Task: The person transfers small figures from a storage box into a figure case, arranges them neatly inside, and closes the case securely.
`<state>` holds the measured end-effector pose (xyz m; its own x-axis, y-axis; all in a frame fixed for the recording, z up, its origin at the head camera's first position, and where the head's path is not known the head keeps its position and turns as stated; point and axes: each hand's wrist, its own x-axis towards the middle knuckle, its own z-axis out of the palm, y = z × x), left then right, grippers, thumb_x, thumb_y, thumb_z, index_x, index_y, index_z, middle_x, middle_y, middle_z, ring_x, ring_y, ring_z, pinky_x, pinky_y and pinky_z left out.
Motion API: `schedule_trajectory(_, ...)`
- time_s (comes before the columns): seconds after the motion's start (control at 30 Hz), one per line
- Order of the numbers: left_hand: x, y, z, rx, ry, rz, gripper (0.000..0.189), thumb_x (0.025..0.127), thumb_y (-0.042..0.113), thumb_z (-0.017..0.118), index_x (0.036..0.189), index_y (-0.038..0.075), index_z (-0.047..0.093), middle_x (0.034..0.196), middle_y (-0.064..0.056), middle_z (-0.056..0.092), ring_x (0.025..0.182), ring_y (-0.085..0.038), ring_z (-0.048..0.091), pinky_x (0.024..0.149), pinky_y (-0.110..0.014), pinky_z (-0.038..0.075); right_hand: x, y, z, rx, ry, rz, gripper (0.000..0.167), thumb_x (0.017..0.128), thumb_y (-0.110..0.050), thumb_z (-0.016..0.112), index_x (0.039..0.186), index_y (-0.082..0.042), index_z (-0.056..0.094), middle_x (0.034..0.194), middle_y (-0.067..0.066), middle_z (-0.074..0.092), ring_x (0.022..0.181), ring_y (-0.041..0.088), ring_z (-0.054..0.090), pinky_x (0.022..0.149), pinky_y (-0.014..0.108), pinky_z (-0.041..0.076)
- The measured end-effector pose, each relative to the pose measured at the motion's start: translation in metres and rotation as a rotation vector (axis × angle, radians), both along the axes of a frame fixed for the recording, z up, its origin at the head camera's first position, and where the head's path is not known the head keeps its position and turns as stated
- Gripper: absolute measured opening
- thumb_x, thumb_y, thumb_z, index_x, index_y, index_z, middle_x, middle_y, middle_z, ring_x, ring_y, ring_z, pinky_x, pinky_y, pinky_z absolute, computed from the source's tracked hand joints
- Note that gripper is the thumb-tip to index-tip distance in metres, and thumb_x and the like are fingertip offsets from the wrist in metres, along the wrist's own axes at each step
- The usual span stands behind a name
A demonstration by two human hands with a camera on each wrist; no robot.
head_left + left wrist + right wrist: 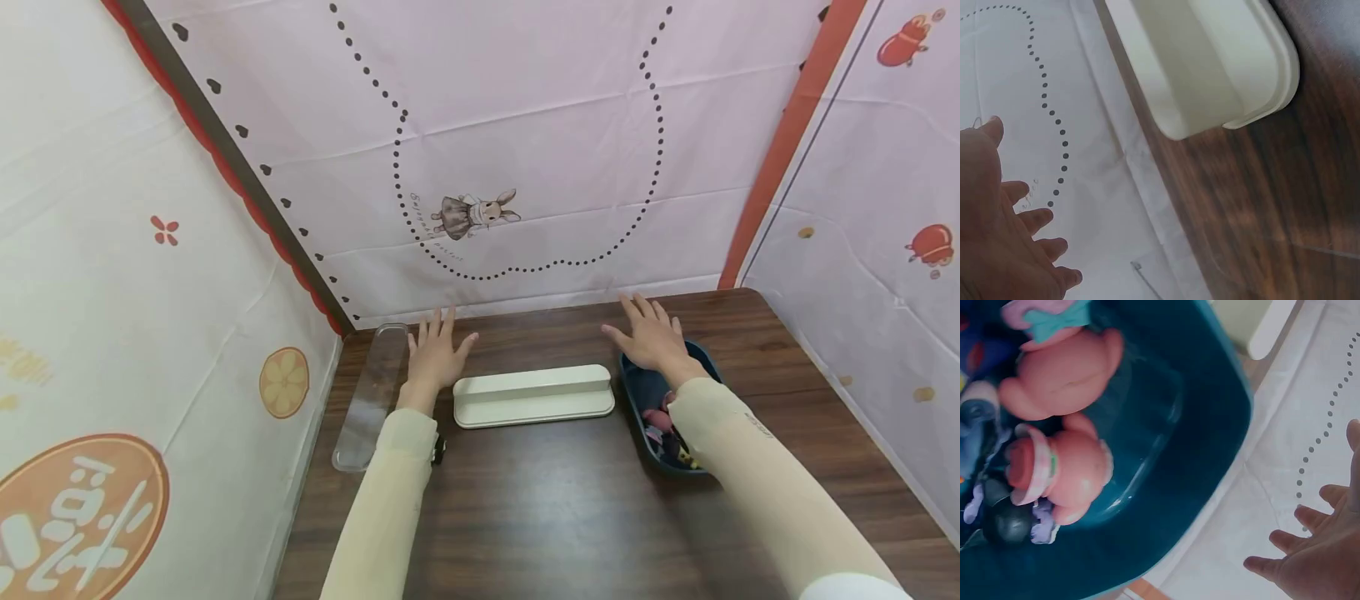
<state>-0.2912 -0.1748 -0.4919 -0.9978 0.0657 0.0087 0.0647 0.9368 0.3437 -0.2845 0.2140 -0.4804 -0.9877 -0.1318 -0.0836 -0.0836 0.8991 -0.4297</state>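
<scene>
My left hand (437, 357) is held with fingers spread, between a clear plastic lid or tray (369, 400) and a cream-white tray-like stand (534, 407) that has a raised back. Nothing is in it; in the left wrist view its fingers (1036, 220) stretch out apart from the stand. My right hand (651, 335) hovers over the far end of a dark blue basin (636, 392), fingers spread and holding nothing. Inside the basin lie several small figurines, among them a pink figurine (1063, 378) and another pink figure with a frilled collar (1079, 472).
A brown wood-grain table (525, 508) carries all of these. White printed cloth (555, 167) hangs at the back, and similar cloth walls stand along the left (225, 333) and right sides.
</scene>
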Motion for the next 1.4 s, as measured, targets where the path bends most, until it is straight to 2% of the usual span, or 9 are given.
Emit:
schedule_trajectory(0.17, 0.011, 0.0, -0.016, 0.063, 0.002, -0.007, 0.084, 0.103, 0.071, 0.034, 0.169, 0.027, 0.005, 0.176, -0.008, 0.009, 0.163, -0.037, 0.0, 0.128, -0.069, 0.004, 0.011, 0.008, -0.007, -0.009, 0.005, 0.014, 0.085, 0.107, -0.059, 0.043, 0.168, -0.013, 0.007, 0.173, 0.024, 0.005, 0.155, 0.057, 0.006, 0.121, 0.079, 0.005)
schedule_trajectory(0.37, 0.023, 0.003, -0.038, 0.161, -0.002, -0.006, 0.087, 0.102, 0.071, 0.038, 0.169, 0.021, 0.013, 0.175, -0.011, 0.015, 0.162, -0.04, 0.004, 0.127, -0.07, 0.002, 0.022, 0.016, -0.018, -0.036, 0.0, 0.029, 0.086, 0.106, -0.059, 0.044, 0.168, -0.01, 0.01, 0.172, 0.026, 0.007, 0.155, 0.057, 0.007, 0.121, 0.078, 0.006)
schedule_trajectory(0.5, 0.031, 0.002, -0.053, 0.197, 0.009, -0.011, 0.089, 0.102, 0.071, 0.04, 0.168, 0.017, 0.015, 0.173, -0.014, 0.021, 0.161, -0.042, 0.009, 0.126, -0.072, 0.006, 0.029, 0.022, -0.023, -0.046, 0.024, 0.03, 0.085, 0.106, -0.057, 0.046, 0.167, -0.007, 0.014, 0.171, 0.028, 0.011, 0.155, 0.055, 0.012, 0.121, 0.077, 0.011)
schedule_trajectory(0.67, 0.042, -0.003, -0.071, 0.254, 0.005, 0.012, 0.088, 0.102, 0.066, 0.046, 0.167, 0.012, 0.02, 0.17, -0.017, 0.028, 0.159, -0.045, 0.016, 0.125, -0.074, 0.01, 0.04, 0.035, -0.027, -0.075, 0.031, 0.037, 0.086, 0.106, -0.057, 0.047, 0.166, -0.004, 0.017, 0.169, 0.032, 0.016, 0.152, 0.058, 0.018, 0.12, 0.077, 0.018)
schedule_trajectory(0.8, 0.049, -0.009, -0.086, 0.313, -0.034, 0.042, 0.09, 0.102, 0.065, 0.05, 0.166, 0.01, 0.02, 0.169, -0.019, 0.029, 0.158, -0.047, 0.019, 0.124, -0.075, 0.013, 0.048, 0.046, -0.032, -0.094, 0.01, 0.028, 0.087, 0.105, -0.056, 0.05, 0.165, -0.002, 0.019, 0.165, 0.036, 0.022, 0.148, 0.061, 0.024, 0.115, 0.079, 0.024)
schedule_trajectory(0.97, 0.061, -0.015, -0.101, 0.466, -0.125, 0.082, 0.092, 0.1, 0.059, 0.058, 0.167, 0.012, 0.016, 0.17, -0.023, 0.023, 0.159, -0.046, 0.016, 0.126, -0.072, 0.006, 0.055, 0.056, -0.037, -0.081, -0.005, 0.013, 0.08, 0.104, -0.048, 0.057, 0.16, 0.003, 0.031, 0.156, 0.039, 0.035, 0.142, 0.06, 0.034, 0.113, 0.077, 0.031)
schedule_trajectory(1.03, 0.066, -0.017, -0.106, 0.5, -0.15, 0.086, 0.093, 0.1, 0.057, 0.061, 0.168, 0.012, 0.015, 0.171, -0.024, 0.021, 0.16, -0.045, 0.015, 0.127, -0.07, 0.003, 0.057, 0.059, -0.038, -0.069, -0.021, 0.014, 0.075, 0.104, -0.044, 0.059, 0.156, 0.004, 0.037, 0.153, 0.039, 0.039, 0.14, 0.061, 0.037, 0.112, 0.078, 0.032)
schedule_trajectory(1.23, 0.073, -0.023, -0.121, 0.512, -0.155, 0.042, 0.101, 0.095, 0.056, 0.069, 0.167, 0.009, 0.016, 0.171, -0.023, 0.02, 0.161, -0.044, 0.008, 0.128, -0.066, -0.003, 0.059, 0.067, -0.043, -0.013, -0.098, 0.028, 0.064, 0.102, -0.036, 0.062, 0.15, 0.006, 0.047, 0.146, 0.04, 0.047, 0.133, 0.061, 0.046, 0.105, 0.078, 0.039)
schedule_trajectory(1.4, 0.076, -0.025, -0.126, 0.509, -0.14, -0.006, 0.105, 0.091, 0.05, 0.077, 0.166, 0.007, 0.018, 0.172, -0.018, 0.022, 0.162, -0.042, 0.003, 0.128, -0.065, -0.006, 0.057, 0.074, -0.048, 0.007, -0.146, 0.049, 0.063, 0.1, -0.032, 0.065, 0.146, 0.008, 0.05, 0.139, 0.039, 0.055, 0.122, 0.056, 0.057, 0.101, 0.077, 0.044)
